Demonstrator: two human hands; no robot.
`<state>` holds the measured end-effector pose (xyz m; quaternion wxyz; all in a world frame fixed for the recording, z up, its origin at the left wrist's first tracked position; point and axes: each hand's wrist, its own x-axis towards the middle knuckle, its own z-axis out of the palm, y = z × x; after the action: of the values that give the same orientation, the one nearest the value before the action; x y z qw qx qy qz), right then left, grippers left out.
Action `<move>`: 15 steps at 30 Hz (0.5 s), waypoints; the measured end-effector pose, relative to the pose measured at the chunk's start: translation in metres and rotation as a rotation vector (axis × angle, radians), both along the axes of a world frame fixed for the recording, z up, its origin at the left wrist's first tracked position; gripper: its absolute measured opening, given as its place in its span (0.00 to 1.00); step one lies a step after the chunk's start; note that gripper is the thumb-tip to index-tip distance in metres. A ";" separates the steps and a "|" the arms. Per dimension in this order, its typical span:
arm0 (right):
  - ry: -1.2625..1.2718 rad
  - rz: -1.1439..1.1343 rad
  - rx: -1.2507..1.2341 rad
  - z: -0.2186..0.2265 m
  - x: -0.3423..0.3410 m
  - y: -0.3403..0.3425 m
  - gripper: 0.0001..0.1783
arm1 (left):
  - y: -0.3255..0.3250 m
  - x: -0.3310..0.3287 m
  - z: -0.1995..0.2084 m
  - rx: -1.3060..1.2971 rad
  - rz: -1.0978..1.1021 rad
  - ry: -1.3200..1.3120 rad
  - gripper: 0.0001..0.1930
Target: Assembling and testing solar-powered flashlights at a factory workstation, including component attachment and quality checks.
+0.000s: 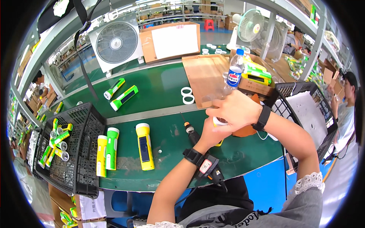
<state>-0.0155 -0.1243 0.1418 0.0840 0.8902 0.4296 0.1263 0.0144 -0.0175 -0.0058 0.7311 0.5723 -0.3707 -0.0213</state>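
Note:
My left hand [213, 132] and my right hand [234, 109] are closed together over a yellow flashlight [219, 122] with a white front ring, above the green table [167, 87]. The right hand covers most of it from above. An electric screwdriver [199, 150] lies on the table under my left wrist, its bit pointing away from me. Both wrists wear dark bands.
Three flashlights [144, 146] lie at centre left beside a black crate [81, 152] holding several more. Two green ones [123, 97] lie farther back. A water bottle [234, 72], white rings [187, 95], cardboard, fans and another black crate [300, 102] stand right. People work at both sides.

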 end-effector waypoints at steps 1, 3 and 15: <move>-0.055 -0.007 -0.001 -0.001 -0.001 -0.001 0.16 | 0.000 0.001 0.003 0.004 0.040 -0.059 0.22; -0.079 0.032 0.028 -0.007 -0.002 -0.005 0.15 | 0.000 -0.002 0.010 -0.002 0.076 -0.131 0.21; -0.081 0.072 0.092 -0.015 0.000 -0.010 0.11 | -0.001 0.002 0.005 0.068 0.018 -0.120 0.29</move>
<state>-0.0151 -0.1339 0.1264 0.0556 0.8713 0.4512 0.1847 0.0167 -0.0187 -0.0006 0.6878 0.6006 -0.4078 0.0071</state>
